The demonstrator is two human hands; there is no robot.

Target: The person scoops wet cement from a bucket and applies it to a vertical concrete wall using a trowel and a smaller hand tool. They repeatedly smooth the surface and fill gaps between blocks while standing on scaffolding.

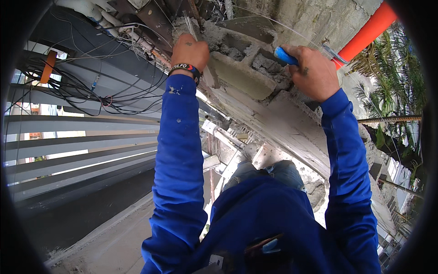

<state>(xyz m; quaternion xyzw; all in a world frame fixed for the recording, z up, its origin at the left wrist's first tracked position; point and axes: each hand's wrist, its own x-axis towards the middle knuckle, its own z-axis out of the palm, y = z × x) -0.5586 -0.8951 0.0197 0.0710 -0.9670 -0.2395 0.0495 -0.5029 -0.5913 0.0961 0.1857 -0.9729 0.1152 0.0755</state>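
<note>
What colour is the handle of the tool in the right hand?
Blue handle, gripped in the right hand; head view.

Left hand (189,51) on mortared concrete block (242,75), right hand (312,73) gripping blue-handled tool (285,56).

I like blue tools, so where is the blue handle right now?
In the head view the blue handle is up top, right of centre, gripped in the right hand against the rough grey wall, just left of the orange pipe.
</note>
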